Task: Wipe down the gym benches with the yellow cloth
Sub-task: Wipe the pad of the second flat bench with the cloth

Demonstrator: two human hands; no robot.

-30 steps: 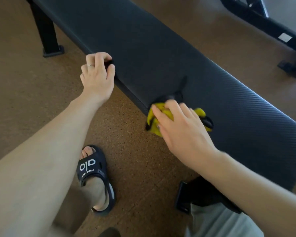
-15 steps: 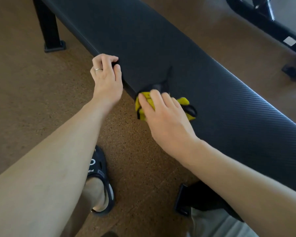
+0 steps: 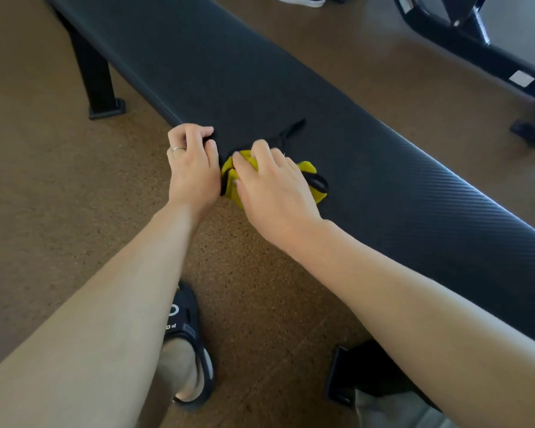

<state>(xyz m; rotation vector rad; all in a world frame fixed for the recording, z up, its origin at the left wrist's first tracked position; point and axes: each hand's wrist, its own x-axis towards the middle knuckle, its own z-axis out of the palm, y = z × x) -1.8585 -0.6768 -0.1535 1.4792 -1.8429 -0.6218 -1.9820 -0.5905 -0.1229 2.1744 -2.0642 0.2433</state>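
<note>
The yellow cloth (image 3: 314,183), bunched and edged in black, lay on the near edge of the black bench (image 3: 383,186), partly hanging over the side. The right hand (image 3: 275,186) pressed down on it, fingers curled over the wad and gripping it. Just left of it, almost touching, the left hand (image 3: 192,168), wearing a ring, curled its fingers over the bench edge and held on. The bench pad ran from far left to near right over a brown speckled floor (image 3: 260,298). A foot in a black sandal (image 3: 189,341) stood near. Another dark frame (image 3: 476,54) sat far right.
</note>
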